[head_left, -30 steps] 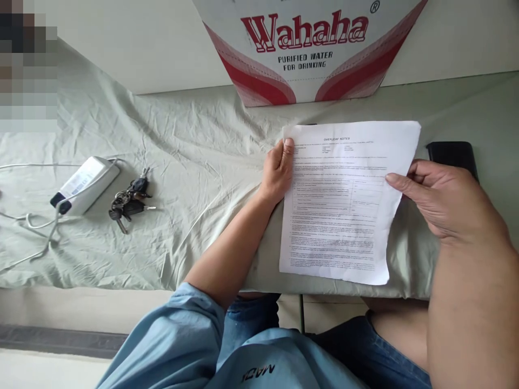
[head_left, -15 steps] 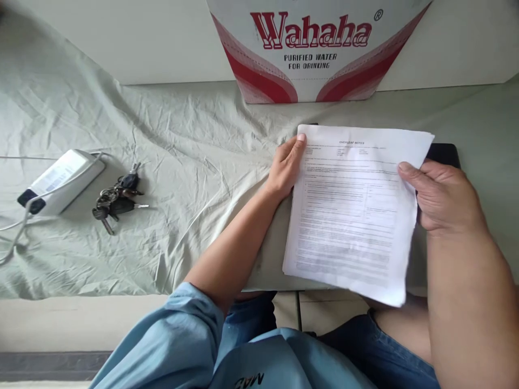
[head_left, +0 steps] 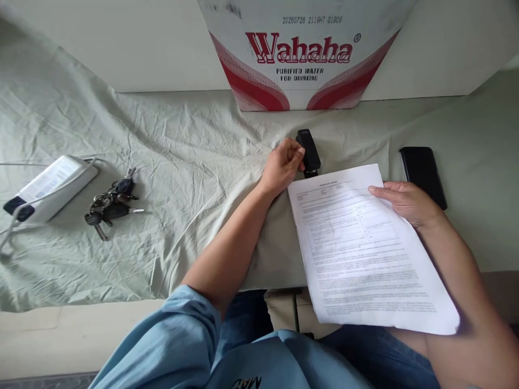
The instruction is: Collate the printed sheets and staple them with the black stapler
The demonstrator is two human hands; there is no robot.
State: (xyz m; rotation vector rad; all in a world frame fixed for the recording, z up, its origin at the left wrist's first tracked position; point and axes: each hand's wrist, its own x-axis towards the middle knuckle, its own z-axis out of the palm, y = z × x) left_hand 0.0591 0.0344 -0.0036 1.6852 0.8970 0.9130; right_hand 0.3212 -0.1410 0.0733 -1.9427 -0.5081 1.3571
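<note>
Left hand (head_left: 284,165) has left the papers (head_left: 365,254), fingers now curled against the stapler (head_left: 308,153); stapler lies just beyond the sheets' top-left corner, long axis pointing away; right hand (head_left: 405,202) pinches the papers' right edge.

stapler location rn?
Head view: the black stapler lies on the green cloth just right of centre, in front of the Wahaha box, past the top edge of the papers. The left hand touches its left side.
</note>
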